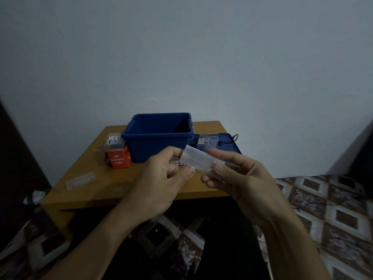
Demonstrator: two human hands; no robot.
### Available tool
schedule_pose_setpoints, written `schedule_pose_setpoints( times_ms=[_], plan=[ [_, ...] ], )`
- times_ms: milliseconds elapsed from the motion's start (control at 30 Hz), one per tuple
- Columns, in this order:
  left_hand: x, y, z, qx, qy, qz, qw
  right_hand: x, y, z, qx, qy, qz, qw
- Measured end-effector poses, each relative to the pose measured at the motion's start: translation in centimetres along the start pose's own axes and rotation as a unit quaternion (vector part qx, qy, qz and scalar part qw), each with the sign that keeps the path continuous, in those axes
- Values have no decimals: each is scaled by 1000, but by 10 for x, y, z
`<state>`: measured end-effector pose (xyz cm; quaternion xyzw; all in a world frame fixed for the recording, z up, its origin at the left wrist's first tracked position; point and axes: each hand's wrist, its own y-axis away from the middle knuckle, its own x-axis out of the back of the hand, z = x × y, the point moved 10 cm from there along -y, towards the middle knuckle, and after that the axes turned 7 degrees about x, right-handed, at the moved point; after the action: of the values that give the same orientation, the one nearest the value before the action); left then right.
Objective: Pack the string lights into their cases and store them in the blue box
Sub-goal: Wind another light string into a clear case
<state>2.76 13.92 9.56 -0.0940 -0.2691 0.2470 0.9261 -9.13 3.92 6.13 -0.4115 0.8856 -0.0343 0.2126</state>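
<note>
String-light case (198, 161), clear plastic, just in front of blue box (159, 136). My left hand (161, 178) and right hand (238, 178) pinch opposite ends. Best worked level, grip light, halves pulled straight.

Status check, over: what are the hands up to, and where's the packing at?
One clear case gripped by left hand and right hand. Behind it, blue box open, nothing seen inside. Path to it unobstructed.
</note>
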Motion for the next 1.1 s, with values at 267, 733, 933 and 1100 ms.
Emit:
schedule_pose_setpoints(
  times_ms=[267,733,933,1100],
  plan=[
    [3,1,-11,35,6,-36,999,-3,-1,-3,13,-65,21,998],
    [-4,-1,-31,163,131,-85,974,4,-1,-11,42,-66,52,996],
    [-3,-6,-38,206,161,-64,963,-4,-1,-7,36,-101,34,994],
    [-1,-14,-39,242,194,-64,948,-19,4,-8,31,-43,-76,996]
  ],
)
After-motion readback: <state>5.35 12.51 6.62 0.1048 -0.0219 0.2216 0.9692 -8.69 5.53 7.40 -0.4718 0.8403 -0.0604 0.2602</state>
